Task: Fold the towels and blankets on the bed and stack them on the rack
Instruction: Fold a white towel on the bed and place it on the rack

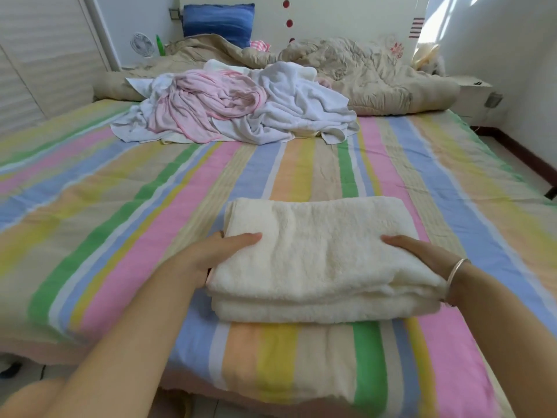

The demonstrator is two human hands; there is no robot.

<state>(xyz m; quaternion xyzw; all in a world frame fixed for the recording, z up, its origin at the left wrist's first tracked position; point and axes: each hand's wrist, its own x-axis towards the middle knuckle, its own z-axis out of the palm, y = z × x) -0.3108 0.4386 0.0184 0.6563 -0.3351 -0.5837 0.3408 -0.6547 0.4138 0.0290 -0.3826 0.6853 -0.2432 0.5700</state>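
**One Folded Towel Held at Both Ends**

One folded towel (319,254), cream and thick, lay at the lower centre of the frame on the striped bed (120,206), near its front edge. Two hands held it, one at each end. The left hand (217,254) gripped the towel's left edge with its thumb laid flat on top. Its other fingers were tucked beneath the layers, so whether they were spread or together could not be told. The right hand (422,251) clasped the right edge the same way — thumb stretched over the top surface, remaining fingers hidden behind the fold. One silver bangle (456,271) circled the right wrist.

In the upper centre sat one loose pile (301,107) of unfolded cloths, well apart from the folded towel. One pink cloth (208,107) was crumpled on its left side, and white pieces surrounded it — their number could not be counted. Behind the pile, one beige quilt (376,73) lay rumpled across the top of the frame. One blue pillow (218,22) stood at the upper centre-left. At the upper left were one small white fan (141,44) and one green bottle (159,45), side by side.
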